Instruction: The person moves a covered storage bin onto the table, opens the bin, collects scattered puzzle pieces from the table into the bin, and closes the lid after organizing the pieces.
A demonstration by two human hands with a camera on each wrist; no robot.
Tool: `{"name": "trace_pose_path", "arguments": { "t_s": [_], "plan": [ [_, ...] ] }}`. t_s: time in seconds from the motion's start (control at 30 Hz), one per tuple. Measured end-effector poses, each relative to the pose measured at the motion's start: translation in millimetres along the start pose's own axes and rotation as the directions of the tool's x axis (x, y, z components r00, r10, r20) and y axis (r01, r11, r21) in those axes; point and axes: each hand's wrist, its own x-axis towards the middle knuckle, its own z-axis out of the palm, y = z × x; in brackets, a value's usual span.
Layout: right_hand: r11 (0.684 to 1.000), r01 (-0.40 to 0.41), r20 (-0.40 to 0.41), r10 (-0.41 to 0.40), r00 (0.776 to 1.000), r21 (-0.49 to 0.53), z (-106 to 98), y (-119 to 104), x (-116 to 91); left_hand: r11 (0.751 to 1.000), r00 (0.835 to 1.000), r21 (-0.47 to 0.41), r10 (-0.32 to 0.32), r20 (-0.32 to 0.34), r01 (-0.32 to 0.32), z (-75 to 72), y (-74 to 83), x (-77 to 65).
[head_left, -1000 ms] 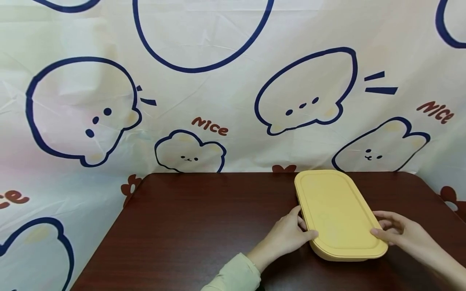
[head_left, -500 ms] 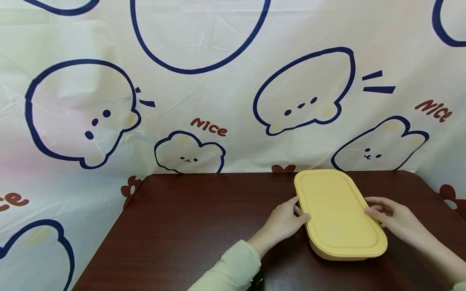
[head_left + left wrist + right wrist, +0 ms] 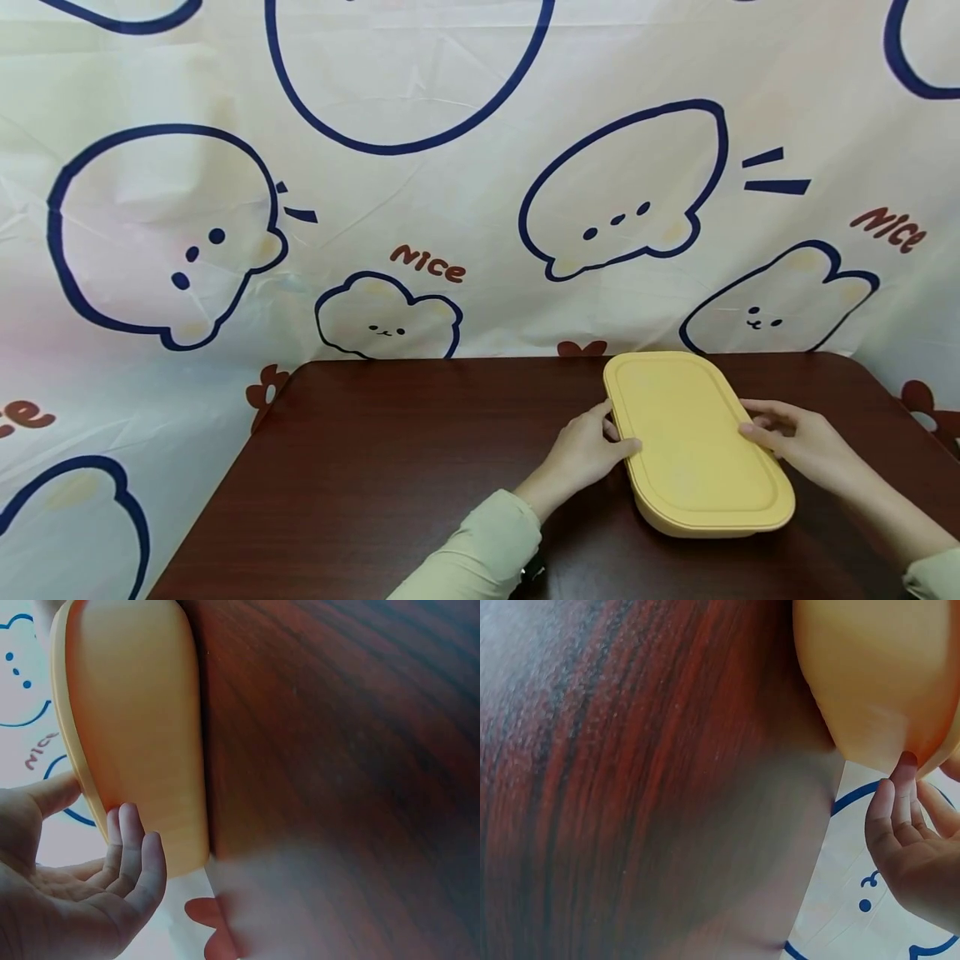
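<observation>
A yellow rectangular container (image 3: 142, 735) with rounded corners sits on the right part of the table, its matching yellow lid (image 3: 690, 433) on top. On its left long side, my left hand (image 3: 588, 450) pinches the lid's edge, thumb on top. The left wrist view shows its other fingers bent against the container's wall just below the rim. My right hand (image 3: 806, 442) pinches the opposite long edge the same way, its thumb over the lid. In the right wrist view, the fingers (image 3: 904, 772) of that hand reach the wall under the rim. The container's inside is hidden.
The dark brown wooden table (image 3: 390, 467) extends to the left of the container. Behind it hangs a pale cloth (image 3: 480, 200) printed with blue-outlined cartoon animals. A small dark object (image 3: 532, 569) shows by the left sleeve (image 3: 483, 542).
Both hands have slid away from the near end along the lid's long edges, farther from the person. The container and lid have stayed in nearly the same place.
</observation>
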Motion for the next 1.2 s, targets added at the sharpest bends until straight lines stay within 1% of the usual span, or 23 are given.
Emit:
{"name": "trace_pose_path", "arguments": {
  "t_s": [0.23, 0.37, 0.6, 0.7, 0.83, 0.93, 1.1, 1.2],
  "plan": [
    [1.000, -0.008, 0.008, 0.008, 1.000, -0.003, 0, 2, 0, 1.000, 1.000, 0.014, 0.008, 0.024, -0.008, -3.1, -2.1, 2.3],
    [1.000, 0.013, 0.006, -0.013, 1.000, -0.006, -2, 3, 2, 0.999, 0.999, 0.038, 0.020, 0.038, -0.022, -6.1, -2.5, 4.0],
    [0.998, 0.048, 0.004, -0.047, 0.999, -0.032, -2, 2, 14, 0.997, 0.999, 0.054, 0.046, 0.016, -0.046, -9.1, -2.6, 14.2],
    [0.997, 0.063, -0.007, -0.063, 0.998, -0.037, -2, 2, 21, 0.997, 0.999, 0.071, 0.042, 0.002, -0.042, -9.6, -2.1, 20.0],
    [0.995, 0.086, -0.011, -0.087, 0.996, -0.042, -2, 1, 31, 0.996, 1.000, 0.088, 0.020, -0.008, -0.020, -10.4, -1.0, 27.7],
    [0.992, 0.105, -0.007, -0.106, 0.994, -0.071, -2, 0, 38, 0.994, 1.000, 0.111, 0.016, -0.014, -0.015, -10.7, -1.0, 32.3],
    [0.977, 0.150, -0.015, -0.154, 0.988, -0.148, -2, -3, 43, 0.989, 0.999, 0.148, 0.023, -0.025, -0.020, -10.6, -2.7, 35.0],
    [0.976, 0.160, -0.014, -0.163, 0.986, -0.149, -3, -5, 43, 0.990, 1.000, 0.142, 0.017, -0.024, -0.013, -10.0, -4.2, 34.8]
  ]
}}
